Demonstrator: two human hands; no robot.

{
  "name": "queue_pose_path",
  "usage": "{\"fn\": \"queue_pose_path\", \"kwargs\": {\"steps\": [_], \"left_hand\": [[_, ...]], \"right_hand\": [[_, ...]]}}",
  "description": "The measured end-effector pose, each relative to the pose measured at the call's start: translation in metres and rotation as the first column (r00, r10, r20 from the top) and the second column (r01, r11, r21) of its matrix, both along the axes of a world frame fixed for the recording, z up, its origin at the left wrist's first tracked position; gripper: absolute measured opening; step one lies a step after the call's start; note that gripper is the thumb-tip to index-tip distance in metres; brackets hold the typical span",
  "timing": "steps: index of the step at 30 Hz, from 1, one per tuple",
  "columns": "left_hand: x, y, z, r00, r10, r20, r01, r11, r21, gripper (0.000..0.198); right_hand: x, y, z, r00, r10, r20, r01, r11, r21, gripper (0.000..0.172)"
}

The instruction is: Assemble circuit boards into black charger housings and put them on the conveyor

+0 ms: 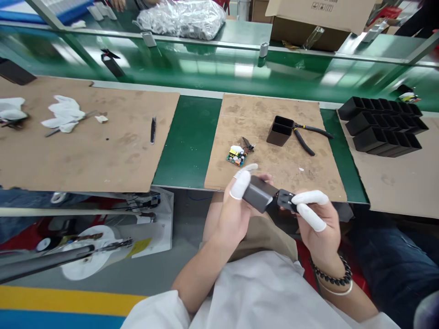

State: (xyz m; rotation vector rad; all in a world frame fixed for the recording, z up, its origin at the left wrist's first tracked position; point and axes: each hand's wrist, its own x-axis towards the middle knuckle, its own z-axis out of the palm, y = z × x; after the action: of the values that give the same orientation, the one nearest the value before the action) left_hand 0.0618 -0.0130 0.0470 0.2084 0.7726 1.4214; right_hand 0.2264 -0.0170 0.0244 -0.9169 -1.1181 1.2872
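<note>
My left hand (236, 205), with white finger cots, is closed around a dark rectangular housing (259, 193) held over my lap. Between the white-covered thumb and finger of my right hand (317, 224) is a small black socket piece (286, 200). It sits right by the housing's open end; whether the two touch, I cannot tell. On the cardboard mat beyond lies a small circuit board (236, 156) with a black connector on wires (248, 145). Farther right, black empty housings (279, 131) stand together next to pliers (305, 137) with black handles.
Rows of black housings (387, 125) stand on the right mat. Tweezers (152, 130) and crumpled white gloves (65, 113) lie on the left mat. Behind runs a green conveyor belt (206, 68) with a metal rail; an open carton (315, 27) and a plastic-wrapped bundle (181, 18) are beyond.
</note>
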Motion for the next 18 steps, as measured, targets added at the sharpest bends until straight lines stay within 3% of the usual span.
{"fn": "queue_pose_path", "kwargs": {"steps": [2,4,7,10,12,13,15,18], "left_hand": [[-0.004,0.002,0.006,0.956,-0.127,0.264,0.185,0.961,-0.208,0.044],[-0.006,0.004,0.012,0.883,-0.155,0.443,0.326,0.882,-0.341,0.05],[-0.007,0.006,0.015,0.856,-0.093,0.508,0.343,0.837,-0.426,0.055],[-0.004,0.009,0.011,0.876,-0.059,0.479,0.3,0.844,-0.445,0.055],[-0.001,0.011,0.007,0.901,-0.067,0.429,0.268,0.864,-0.427,0.052],[0.0,0.012,0.005,0.916,-0.083,0.393,0.249,0.884,-0.396,0.05],[-0.001,0.011,0.001,0.941,-0.169,0.293,0.248,0.933,-0.261,0.048],[-0.008,0.006,-0.005,0.953,-0.303,0.005,0.303,0.953,0.012,0.048]], "right_hand": [[0.006,0.007,-0.002,0.993,0.032,0.113,-0.051,0.984,0.172,0.005],[0.011,0.019,-0.002,0.981,0.12,0.155,-0.15,0.968,0.199,0.005],[0.015,0.034,0.004,0.959,0.088,0.268,-0.158,0.955,0.251,0.005],[0.015,0.039,0.021,0.855,0.007,0.519,-0.268,0.863,0.429,0.03],[0.01,0.039,0.035,0.715,-0.047,0.697,-0.425,0.763,0.487,0.054],[0.007,0.039,0.042,0.642,-0.081,0.762,-0.49,0.722,0.489,0.058],[0.001,0.049,0.056,0.548,-0.111,0.829,-0.568,0.678,0.467,0.045],[-0.006,0.1,0.078,0.526,-0.022,0.85,-0.62,0.675,0.401,0.031]]}}
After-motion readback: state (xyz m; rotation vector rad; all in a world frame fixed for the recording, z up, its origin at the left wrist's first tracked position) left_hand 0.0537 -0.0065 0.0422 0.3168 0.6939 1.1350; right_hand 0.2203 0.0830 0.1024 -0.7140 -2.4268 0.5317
